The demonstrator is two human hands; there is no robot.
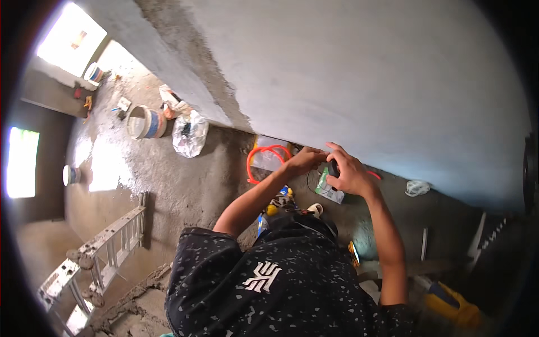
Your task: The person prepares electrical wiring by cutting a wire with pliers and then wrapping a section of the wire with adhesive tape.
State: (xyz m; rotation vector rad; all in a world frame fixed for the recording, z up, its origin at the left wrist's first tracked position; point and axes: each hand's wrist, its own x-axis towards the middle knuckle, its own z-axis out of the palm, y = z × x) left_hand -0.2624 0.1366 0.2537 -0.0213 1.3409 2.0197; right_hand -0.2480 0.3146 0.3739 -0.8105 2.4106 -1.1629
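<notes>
Close to the grey wall [359, 73], my two hands are almost touching. My right hand [352, 173] is curled round a small black object [333, 167] whose kind I cannot make out. The fingers of my left hand [306, 160] are pressed together beside it; what they pinch, if anything, is too small to tell. A thin dark cord loops down below the hands. Under them on the floor lie a green and white packet [329, 188] and a coil of orange-red tubing [250, 164], partly behind my left forearm.
An aluminium ladder [115, 238] stands at the left. Further off are a bucket [152, 122] and a clear plastic bag [190, 135]. A white coil [416, 188] lies by the wall at right, a yellow and blue thing [453, 303] at lower right.
</notes>
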